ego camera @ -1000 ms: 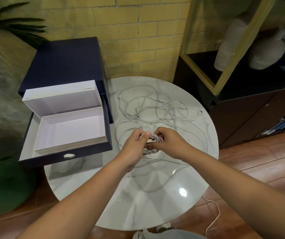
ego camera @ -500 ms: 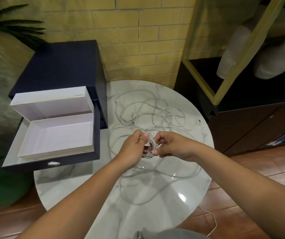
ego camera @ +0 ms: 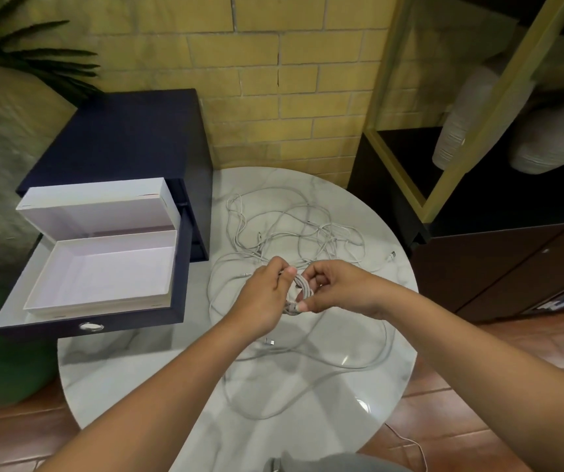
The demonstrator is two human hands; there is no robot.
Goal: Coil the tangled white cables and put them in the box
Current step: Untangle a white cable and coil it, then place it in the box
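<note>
Pinched between left hand [ego camera: 263, 298] and right hand [ego camera: 339, 288] is a small coil [ego camera: 302, 290], held above the table's [ego camera: 130, 373] middle. The tangle [ego camera: 291, 229] sprawls toward the far edge. Coiling looks mid-step. Next, wind in slack without snagging, then carry it to the box [ego camera: 103, 270] by the left edge.

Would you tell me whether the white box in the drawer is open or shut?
Open. The white box has its lid tipped back, and its inside shows bare, holding nothing.
</note>
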